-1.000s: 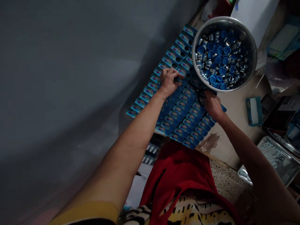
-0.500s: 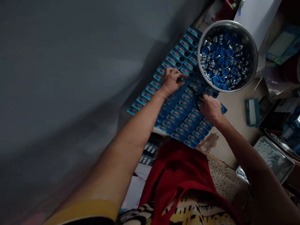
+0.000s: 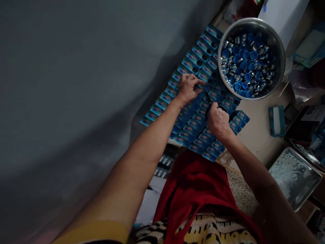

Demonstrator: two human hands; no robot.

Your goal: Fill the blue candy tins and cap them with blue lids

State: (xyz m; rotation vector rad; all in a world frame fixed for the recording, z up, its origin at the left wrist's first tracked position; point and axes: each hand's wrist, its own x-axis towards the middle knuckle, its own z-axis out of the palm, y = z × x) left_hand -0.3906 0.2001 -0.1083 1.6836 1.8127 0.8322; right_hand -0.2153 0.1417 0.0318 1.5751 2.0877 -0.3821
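Rows of blue printed cards (image 3: 195,128), many with a round blue cap at one end, cover the slanted table top. My left hand (image 3: 189,88) lies over the middle of the rows, thumb and forefinger bent towards a blue cap; whether it grips the cap is too small to tell. My right hand (image 3: 218,120) is closed round a dark, slim tool (image 3: 208,99), whose tip points at the spot beside my left fingertips. Beyond my hands, a round steel bowl (image 3: 281,64) full of blue and silver caps (image 3: 245,64) overlaps the upper right of the cards.
A grey wall (image 3: 76,67) runs along the left. On the right are a small teal box (image 3: 276,121), a clear tray (image 3: 296,178) and dark cartons. The table's near edge (image 3: 232,166) is close to my red apron (image 3: 195,183).
My right hand has moved left with the dark tool, closer to my left hand, uncovering a few cards at the right. My left hand keeps its place over the cards. The view has shifted slightly.
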